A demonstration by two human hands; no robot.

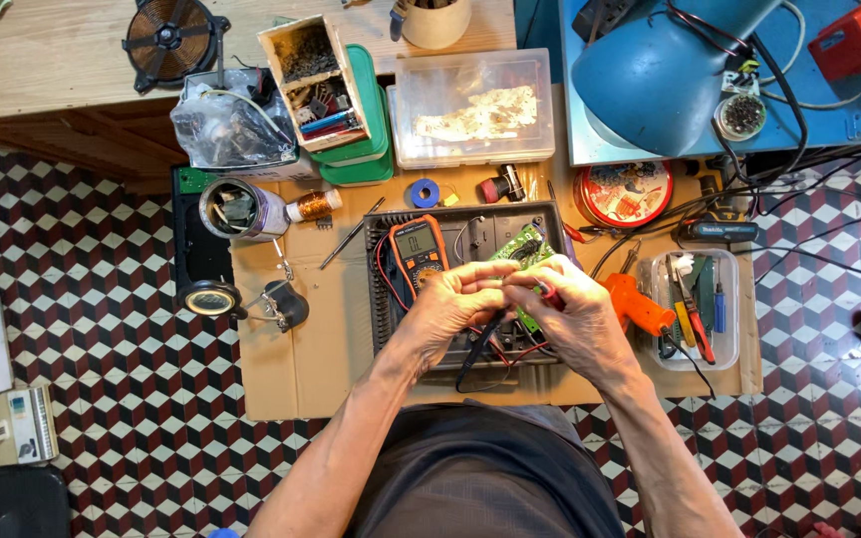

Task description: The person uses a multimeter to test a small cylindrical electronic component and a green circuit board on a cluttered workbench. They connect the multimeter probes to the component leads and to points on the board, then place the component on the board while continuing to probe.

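Both hands meet over a black tray [388, 329] that lies on a sheet of cardboard [301, 369] on the patterned floor. The left hand [455, 309] curls its fingers together near a green circuit board [522, 249], which sits tilted in the tray, partly hidden behind the knuckles. The right hand [575, 319] pinches a red-tipped probe [550, 295] between thumb and fingers; its grip is pressed tight on it. What exactly the left grip closes on I cannot tell, as the fingers cover it. Red and black leads [485, 349] hang below the hands and run back into the tray.

An orange multimeter [418, 251] lies in the tray just beside the left hand. To the right, near the right wrist, sits an orange tool [640, 304], and beyond it a clear box of hand tools [702, 309]. A round red tin [623, 192] and a blue lamp [660, 75] crowd the upper right. On the left, a magnifier on a stand [213, 297], a jar of parts [236, 207] and a copper wire spool [315, 205] stand well apart from the hands. A clear lidded box [472, 110] rests above the tray.
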